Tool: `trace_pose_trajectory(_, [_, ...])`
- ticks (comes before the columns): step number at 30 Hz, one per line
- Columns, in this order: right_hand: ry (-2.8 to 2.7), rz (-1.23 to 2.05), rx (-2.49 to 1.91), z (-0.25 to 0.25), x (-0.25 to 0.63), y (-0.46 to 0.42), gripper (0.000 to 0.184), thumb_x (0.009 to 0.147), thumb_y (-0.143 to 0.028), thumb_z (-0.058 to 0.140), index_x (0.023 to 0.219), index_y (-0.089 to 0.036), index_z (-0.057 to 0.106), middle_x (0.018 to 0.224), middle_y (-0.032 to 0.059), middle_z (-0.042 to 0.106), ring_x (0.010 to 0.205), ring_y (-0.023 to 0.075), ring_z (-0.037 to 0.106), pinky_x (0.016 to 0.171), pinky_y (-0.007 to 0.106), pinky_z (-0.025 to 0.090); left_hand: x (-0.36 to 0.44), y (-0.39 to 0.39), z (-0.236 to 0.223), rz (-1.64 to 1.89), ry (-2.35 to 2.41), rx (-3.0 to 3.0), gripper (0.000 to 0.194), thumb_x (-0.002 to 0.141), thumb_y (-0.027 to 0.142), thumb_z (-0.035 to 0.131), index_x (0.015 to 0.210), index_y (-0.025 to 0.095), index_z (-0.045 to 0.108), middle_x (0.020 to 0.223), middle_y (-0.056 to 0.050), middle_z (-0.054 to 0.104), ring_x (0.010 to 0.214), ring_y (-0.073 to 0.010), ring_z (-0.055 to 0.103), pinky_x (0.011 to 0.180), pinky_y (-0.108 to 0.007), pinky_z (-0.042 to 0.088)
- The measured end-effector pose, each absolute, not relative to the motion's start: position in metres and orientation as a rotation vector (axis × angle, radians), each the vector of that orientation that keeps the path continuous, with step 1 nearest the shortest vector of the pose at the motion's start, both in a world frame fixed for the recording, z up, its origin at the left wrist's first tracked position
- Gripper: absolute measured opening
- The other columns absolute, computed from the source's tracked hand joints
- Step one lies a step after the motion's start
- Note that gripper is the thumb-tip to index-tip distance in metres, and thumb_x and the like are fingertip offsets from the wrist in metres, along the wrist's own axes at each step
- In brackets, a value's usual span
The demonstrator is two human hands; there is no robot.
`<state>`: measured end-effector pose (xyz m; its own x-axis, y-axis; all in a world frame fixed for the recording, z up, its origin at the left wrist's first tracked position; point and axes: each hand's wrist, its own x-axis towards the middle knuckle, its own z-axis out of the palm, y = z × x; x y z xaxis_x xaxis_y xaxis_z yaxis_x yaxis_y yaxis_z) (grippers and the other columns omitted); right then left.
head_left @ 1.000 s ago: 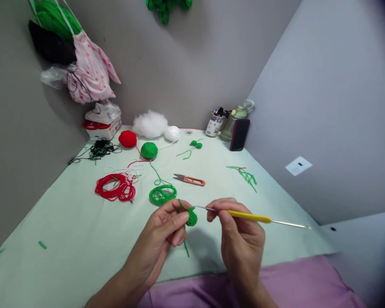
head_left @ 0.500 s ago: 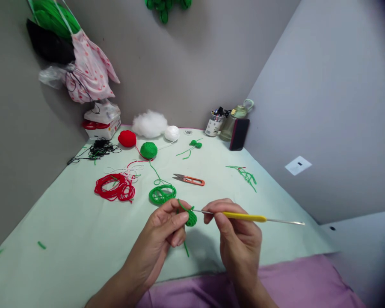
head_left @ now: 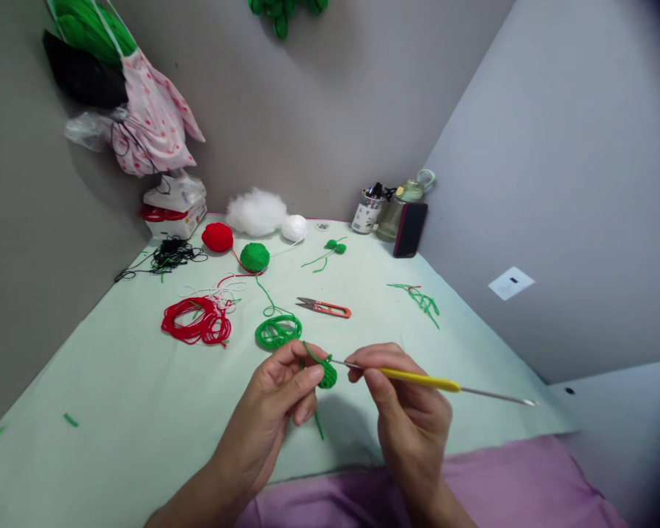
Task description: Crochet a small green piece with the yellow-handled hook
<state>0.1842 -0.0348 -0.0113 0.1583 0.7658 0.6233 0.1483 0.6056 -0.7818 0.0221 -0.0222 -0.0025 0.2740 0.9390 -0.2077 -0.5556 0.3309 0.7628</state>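
Note:
Pinched between the thumb and fingers of my left hand (head_left: 275,403) is a small green crochet piece (head_left: 328,375), with a short yarn tail hanging below it. Green working yarn passes over my left index finger. My right hand (head_left: 410,411) is closed around a crochet hook (head_left: 418,378) with a yellow grip and metal ends. Its left tip meets the top edge of the green piece; the other end points right and slightly down. Just beyond my left fingers lies a loose coil of green yarn (head_left: 278,333), linked by a strand to a green yarn ball (head_left: 254,257).
Orange thread snips (head_left: 324,307) lie beyond my hands. Red yarn (head_left: 198,323), black yarn (head_left: 173,254), a red ball (head_left: 218,237), a white ball (head_left: 295,228) and white stuffing (head_left: 257,212) spread left and back. A phone (head_left: 411,230), bottle (head_left: 390,220) and pen cup (head_left: 367,213) stand back right.
The crochet hook has tilted, its free right end dropping and shifting right. My right hand has turned slightly with it. My left hand and the green piece are almost unmoved.

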Motion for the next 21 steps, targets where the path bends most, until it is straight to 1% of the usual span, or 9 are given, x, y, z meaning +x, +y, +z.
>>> trace_pose_trajectory(4, [-1.493,0.399,-0.848,-0.014,0.185,-0.038,0.033,0.099,-0.001,0.062,0.114,-0.026,0.077,0.093,0.0036,0.079,0.084,0.0187,0.071,0.071,0.032,0.059,0.022,-0.023,-0.003,1.126,0.771,0.686,0.017,0.083,0.031,0.092,0.092,0.02,0.082,0.077,0.004,0.058,0.049,-0.0012,0.037,0.053,-0.022,0.028])
trace_pose_trajectory(7, [-1.552,0.331,-0.86,-0.017,0.187,-0.039,0.037,0.097,0.002,0.061,0.117,-0.026,0.075,0.094,0.0041,0.079,0.085,0.0192,0.071,0.073,0.034,0.06,0.022,-0.024,-0.006,1.128,0.755,0.701,0.015,0.085,0.031,0.09,0.094,0.021,0.083,0.074,0.005,0.055,0.049,-0.0013,0.036,0.054,-0.022,0.03])
trace_pose_trajectory(12, [-1.547,0.258,-0.888,-0.019,0.187,-0.04,0.037,0.097,0.002,0.061,0.117,-0.027,0.075,0.094,0.0049,0.079,0.085,0.0207,0.073,0.073,0.036,0.061,0.022,-0.023,-0.007,1.101,0.725,0.71,0.017,0.086,0.031,0.09,0.1,0.022,0.086,0.076,0.005,0.054,0.05,-0.0007,0.039,0.055,-0.022,0.031])
trace_pose_trajectory(15, [-1.572,0.156,-0.907,-0.017,0.182,-0.04,0.034,0.097,0.0,0.062,0.115,-0.027,0.076,0.094,0.0058,0.08,0.084,0.0208,0.075,0.071,0.034,0.063,0.022,-0.021,-0.004,1.093,0.71,0.699,0.022,0.084,0.032,0.092,0.103,0.021,0.087,0.077,0.005,0.055,0.049,0.0,0.04,0.053,-0.021,0.03])
trace_pose_trajectory(18, [-1.555,0.012,-0.917,-0.014,0.176,-0.038,0.031,0.098,-0.003,0.063,0.112,-0.027,0.077,0.091,0.0057,0.08,0.078,0.0201,0.076,0.065,0.032,0.063,0.022,-0.021,-0.003,1.091,0.705,0.69,0.029,0.083,0.033,0.093,0.108,0.021,0.087,0.078,0.005,0.056,0.047,0.0003,0.039,0.051,-0.022,0.029])
trace_pose_trajectory(21, [-1.561,-0.06,-0.916,-0.013,0.176,-0.035,0.031,0.097,0.001,0.062,0.11,-0.024,0.076,0.09,0.0054,0.079,0.078,0.0186,0.076,0.066,0.03,0.063,0.023,-0.023,-0.003,1.07,0.718,0.69,0.035,0.082,0.034,0.094,0.113,0.021,0.086,0.076,0.005,0.056,0.047,-0.0005,0.039,0.051,-0.022,0.029])
